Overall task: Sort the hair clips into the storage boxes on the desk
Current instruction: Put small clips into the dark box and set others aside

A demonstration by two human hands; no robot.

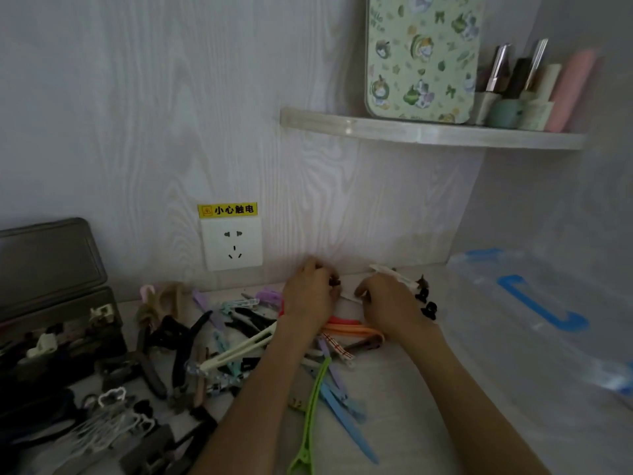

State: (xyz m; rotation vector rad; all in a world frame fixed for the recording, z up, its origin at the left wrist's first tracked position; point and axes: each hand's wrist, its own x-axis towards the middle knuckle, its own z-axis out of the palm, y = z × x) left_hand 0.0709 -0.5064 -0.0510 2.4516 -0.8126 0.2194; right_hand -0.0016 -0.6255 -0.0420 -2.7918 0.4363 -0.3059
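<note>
We see a pale desk (pixel 394 382) strewn with loose hair clips (pixel 239 337) (a lime-green one (pixel 310 419) nearest us), a dark open storage box (pixel 58 323) at its left and a clear blue-handled box (pixel 534 323) right.

Desk (pixel 394 389): pale wood-grain laminate, matt. Wall panel (pixel 137 114): same whitish grain. Hair clips (pixel 239 337): mostly smooth plastic, slight sheen. Dark box (pixel 51 269): metal look, dull grey lid. Clear bin (pixel 548 337): translucent plastic, blue handle. Socket (pixel 233 246): glossy white plastic.
</note>
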